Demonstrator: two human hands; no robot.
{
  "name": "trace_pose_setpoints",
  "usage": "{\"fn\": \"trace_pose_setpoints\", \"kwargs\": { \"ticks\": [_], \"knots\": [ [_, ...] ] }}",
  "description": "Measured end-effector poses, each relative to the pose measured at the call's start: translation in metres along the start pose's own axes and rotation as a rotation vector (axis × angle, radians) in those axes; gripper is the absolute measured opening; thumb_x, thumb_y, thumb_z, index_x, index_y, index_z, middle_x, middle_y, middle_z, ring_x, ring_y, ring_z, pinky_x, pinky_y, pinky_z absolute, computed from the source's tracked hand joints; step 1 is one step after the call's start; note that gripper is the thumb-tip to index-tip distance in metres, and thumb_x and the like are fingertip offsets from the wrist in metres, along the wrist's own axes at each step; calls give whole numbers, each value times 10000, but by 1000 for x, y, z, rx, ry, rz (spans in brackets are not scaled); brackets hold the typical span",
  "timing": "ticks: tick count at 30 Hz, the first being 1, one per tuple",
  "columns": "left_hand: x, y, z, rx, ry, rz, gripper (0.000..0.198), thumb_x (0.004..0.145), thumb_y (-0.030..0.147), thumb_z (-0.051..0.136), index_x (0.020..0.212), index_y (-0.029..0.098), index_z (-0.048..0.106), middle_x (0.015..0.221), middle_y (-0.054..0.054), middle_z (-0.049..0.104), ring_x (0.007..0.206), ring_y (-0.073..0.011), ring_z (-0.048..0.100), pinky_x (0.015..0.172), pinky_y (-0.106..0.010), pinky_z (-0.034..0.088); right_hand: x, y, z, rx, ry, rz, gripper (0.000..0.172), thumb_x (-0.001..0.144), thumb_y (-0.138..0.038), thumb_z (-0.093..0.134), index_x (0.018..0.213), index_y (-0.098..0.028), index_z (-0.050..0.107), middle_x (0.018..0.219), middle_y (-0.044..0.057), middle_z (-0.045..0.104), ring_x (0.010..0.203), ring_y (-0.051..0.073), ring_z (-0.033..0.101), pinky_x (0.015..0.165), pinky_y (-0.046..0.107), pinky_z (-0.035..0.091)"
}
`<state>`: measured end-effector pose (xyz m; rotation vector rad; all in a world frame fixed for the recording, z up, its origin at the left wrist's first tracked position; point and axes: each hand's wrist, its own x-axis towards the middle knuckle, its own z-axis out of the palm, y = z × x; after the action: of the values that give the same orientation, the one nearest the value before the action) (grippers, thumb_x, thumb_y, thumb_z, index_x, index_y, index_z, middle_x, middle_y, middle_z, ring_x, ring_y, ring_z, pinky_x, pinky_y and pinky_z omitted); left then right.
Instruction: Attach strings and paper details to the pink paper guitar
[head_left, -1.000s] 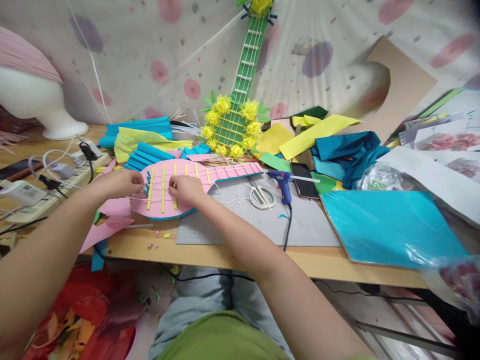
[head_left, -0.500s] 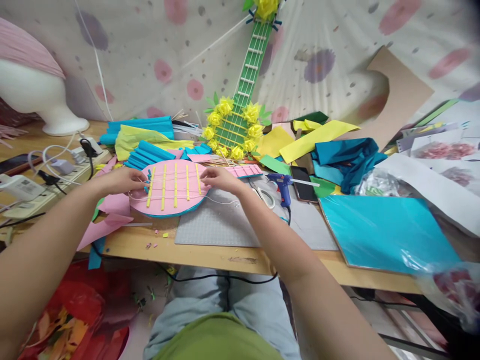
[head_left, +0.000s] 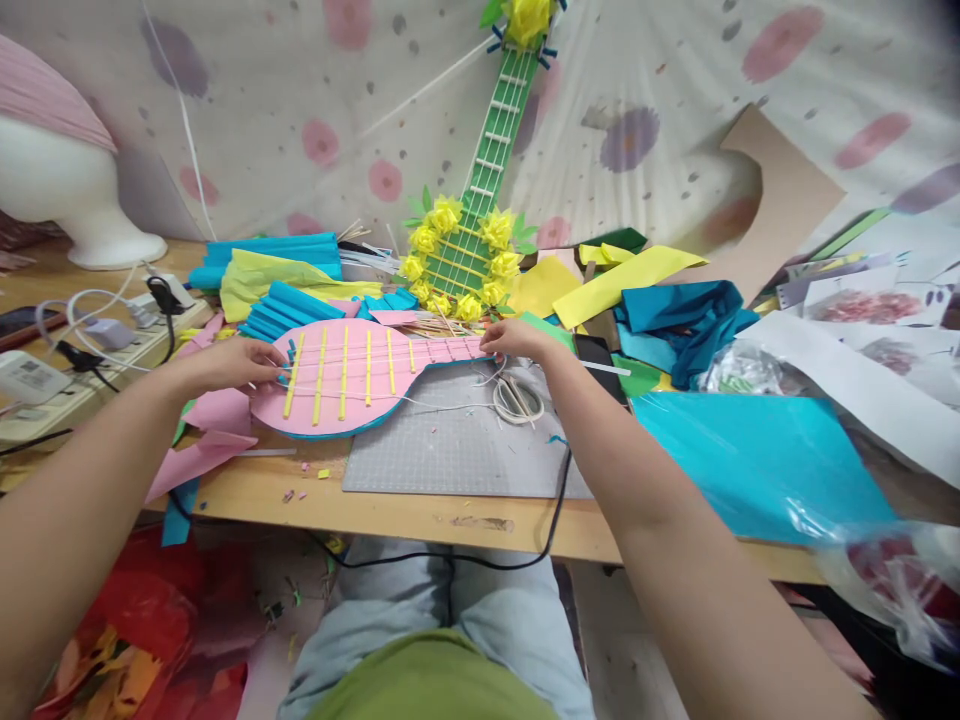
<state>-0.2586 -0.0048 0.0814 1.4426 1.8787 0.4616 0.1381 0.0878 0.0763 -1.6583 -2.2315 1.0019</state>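
Observation:
A pink paper guitar [head_left: 352, 385] with yellow cross strips and thin white strings lies flat on the desk, partly on a grey cutting mat [head_left: 457, 450]. My left hand [head_left: 236, 362] rests on the round left end of its body, fingers curled by small blue pegs. My right hand [head_left: 517, 338] is at the far end of the pink neck, fingers pinched together on a white string that runs along the guitar. A loose coil of white string [head_left: 517, 400] lies on the mat just below that hand.
A green guitar with yellow flowers [head_left: 469, 250] leans on the patterned cloth behind. Coloured paper sheets and rolls crowd the back, a teal sheet [head_left: 757, 465] lies right. A power strip with cables [head_left: 82, 345] sits left, a white mannequin head [head_left: 67, 190] beyond.
My right hand slid rightward along the guitar, from the body to the end of the neck, drawing the string with it. The left hand stayed at the body's left end.

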Motion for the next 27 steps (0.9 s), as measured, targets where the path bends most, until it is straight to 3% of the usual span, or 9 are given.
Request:
{"fn": "trace_pose_setpoints", "kwargs": {
  "ticks": [3, 7, 10, 13, 17, 23, 27],
  "knots": [
    [-3, 1, -8, 35, -77, -66, 464, 470, 390, 739, 850, 149, 625, 677, -38, 648, 620, -138, 574, 502, -218, 465, -1, 7, -9, -61, -7, 29, 22, 683, -163, 623, 662, -160, 618, 689, 35, 632, 526, 83, 523, 570, 237, 436],
    [-2, -5, -24, -41, -90, -53, 409, 518, 378, 766, 848, 163, 654, 768, -34, 640, 611, -92, 537, 511, -180, 465, -10, 5, -14, -129, -49, 17, 73, 684, -250, 655, 692, -182, 630, 635, 20, 620, 475, 63, 444, 477, 214, 364],
    [3, -7, -34, -341, -34, -56, 245, 597, 197, 723, 831, 168, 659, 753, -16, 621, 543, -59, 514, 483, -156, 464, -20, 0, -9, -79, -130, -20, 164, 734, -348, 615, 744, -185, 629, 648, 19, 627, 464, 52, 420, 454, 201, 345],
    [7, 0, -36, -718, 59, 14, 178, 709, 47, 559, 828, 148, 645, 665, -3, 585, 455, -29, 474, 409, -115, 424, -28, 0, 4, 26, -227, -109, 285, 773, -438, 550, 814, -165, 623, 797, 46, 656, 539, 60, 488, 498, 194, 390],
    [5, 17, -32, -885, 67, 59, 223, 793, 14, 429, 825, 115, 626, 583, 9, 538, 400, -16, 442, 348, -88, 383, -34, 7, 20, 59, -301, -141, 318, 703, -365, 635, 945, -160, 617, 910, 55, 657, 710, 99, 571, 582, 196, 434],
    [1, 24, -35, -911, 84, 2, 232, 829, 20, 389, 799, 108, 602, 558, 17, 526, 382, -13, 441, 323, -87, 381, -38, 12, 32, -127, -256, -151, 327, 652, -252, 667, 964, -164, 625, 923, 51, 667, 787, 136, 598, 655, 217, 428],
    [-2, 23, -35, -1079, 100, 71, 263, 860, 21, 341, 818, 112, 584, 543, 32, 522, 354, 11, 389, 330, -56, 362, -43, 4, 46, -283, -212, -211, 344, 621, -293, 697, 939, -189, 620, 945, 32, 672, 821, 161, 597, 647, 226, 395]
  ]
}}
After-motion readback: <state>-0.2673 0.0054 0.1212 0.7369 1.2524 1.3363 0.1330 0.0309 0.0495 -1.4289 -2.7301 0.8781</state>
